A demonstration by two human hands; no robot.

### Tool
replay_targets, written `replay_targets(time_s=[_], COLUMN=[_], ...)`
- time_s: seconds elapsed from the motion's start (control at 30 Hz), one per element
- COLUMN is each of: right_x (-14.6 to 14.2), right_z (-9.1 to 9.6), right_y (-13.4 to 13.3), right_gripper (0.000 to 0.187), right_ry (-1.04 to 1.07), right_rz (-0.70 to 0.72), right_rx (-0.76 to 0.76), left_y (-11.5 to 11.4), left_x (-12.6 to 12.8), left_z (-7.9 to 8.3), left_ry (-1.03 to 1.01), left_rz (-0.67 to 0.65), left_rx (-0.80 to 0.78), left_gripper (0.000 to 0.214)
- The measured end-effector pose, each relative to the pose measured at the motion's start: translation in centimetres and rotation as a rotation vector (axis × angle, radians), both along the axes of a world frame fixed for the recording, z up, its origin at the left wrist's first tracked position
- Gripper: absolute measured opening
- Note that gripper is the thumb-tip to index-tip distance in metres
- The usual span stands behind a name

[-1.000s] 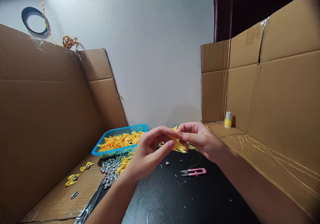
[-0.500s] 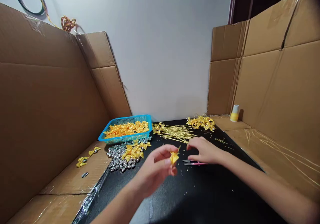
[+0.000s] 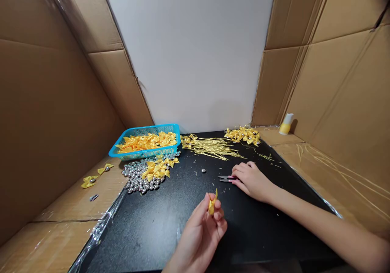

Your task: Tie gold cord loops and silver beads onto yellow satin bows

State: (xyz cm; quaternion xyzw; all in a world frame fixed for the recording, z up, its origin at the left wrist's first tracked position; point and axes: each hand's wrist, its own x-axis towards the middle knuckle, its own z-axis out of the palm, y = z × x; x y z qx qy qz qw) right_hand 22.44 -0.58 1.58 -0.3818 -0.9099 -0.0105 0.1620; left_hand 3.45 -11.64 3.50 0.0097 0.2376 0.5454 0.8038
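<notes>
My left hand (image 3: 202, 230) is closed, pinching a yellow ribbon bow (image 3: 211, 207) between thumb and fingers, with a thin gold tip pointing up from it. Farther right, my right hand (image 3: 251, 181) is closed over the handle of small thread snips (image 3: 226, 178) lying on the black tabletop. Their blades point left and stand slightly apart, while the fingers mostly cover the pink handle. A single silver bead (image 3: 203, 170) lies left of the snips. Just beyond is a bundle of gold twist ties (image 3: 216, 148).
At the back left, a blue basket (image 3: 144, 156) holds many yellow bows. Silver beads (image 3: 137, 175) and loose bows (image 3: 157, 170) lie before it. Beaded bows (image 3: 243, 135) are heaped at the back right, near a thread spool (image 3: 286, 124). Cardboard walls (image 3: 341, 74) flank the table.
My view has tilted down. My left hand has drawn nearer with the bow, its palm turned up. My right hand has lowered onto the snips and closed on their handle. The lone bead now shows.
</notes>
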Motion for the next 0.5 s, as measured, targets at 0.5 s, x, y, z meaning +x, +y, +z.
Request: replay_targets(time_s=[0.5], right_x=[0.3], right_z=[-1.2], right_y=[0.6], right_gripper=[0.011], right_ry=[0.192], right_rz=[-0.124], right_rx=[-0.275], left_y=[0.5], left_x=[0.7], left_z=[-0.5], left_ry=[0.067], left_rz=[0.203], left_rx=[-0.053], left_gripper=[0.030])
